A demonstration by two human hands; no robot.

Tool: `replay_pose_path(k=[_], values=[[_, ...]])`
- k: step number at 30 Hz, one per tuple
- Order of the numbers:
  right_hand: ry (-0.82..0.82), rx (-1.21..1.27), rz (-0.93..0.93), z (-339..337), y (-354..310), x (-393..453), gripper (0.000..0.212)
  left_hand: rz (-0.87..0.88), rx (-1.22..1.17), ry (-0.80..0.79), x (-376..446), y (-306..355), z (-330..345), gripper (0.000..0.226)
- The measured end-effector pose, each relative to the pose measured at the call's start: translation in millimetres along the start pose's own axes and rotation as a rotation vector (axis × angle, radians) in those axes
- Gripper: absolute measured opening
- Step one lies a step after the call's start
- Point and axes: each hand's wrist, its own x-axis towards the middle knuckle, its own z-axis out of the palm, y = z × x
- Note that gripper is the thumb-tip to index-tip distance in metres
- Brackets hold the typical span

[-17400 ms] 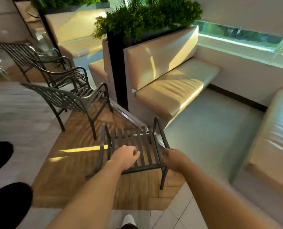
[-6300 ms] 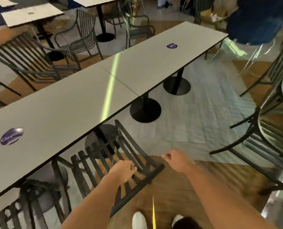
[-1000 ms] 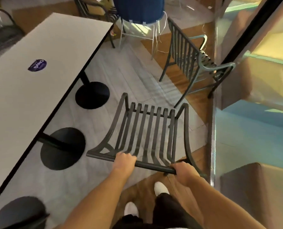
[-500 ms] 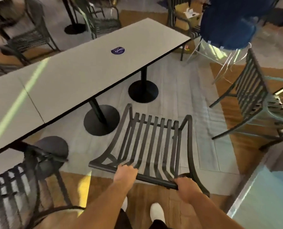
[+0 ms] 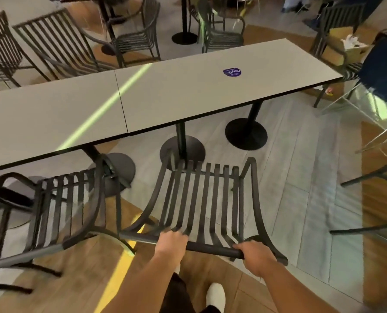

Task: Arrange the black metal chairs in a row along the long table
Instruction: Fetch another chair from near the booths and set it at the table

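Chair (image 5: 201, 199) held by its top rail, facing the long counter (image 5: 165, 98).

Left hand (image 5: 171, 241) and right hand (image 5: 254, 253) each curl round the backrest's top bar, which runs roughly parallel to the counter's near edge; the seat lies ahead of both hands, toward the counter, just beside a second chair (image 5: 59, 204) at the left already tucked at that edge. Judging by this, a straight push forward would set it in line. No containers matter here.
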Motion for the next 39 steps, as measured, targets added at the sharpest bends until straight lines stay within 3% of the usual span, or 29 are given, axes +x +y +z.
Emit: replay_pose_path(k=[12,39], values=[[0.02,-0.159,-0.065,-37,-41,60,0.064,-0.107,-0.109,-0.091,6,-45,7,0.027],[-0.009,-0.345,-0.152,-130,-28,179,0.067,-0.086,-0.151,-0.126,118,-77,-27,0.023]])
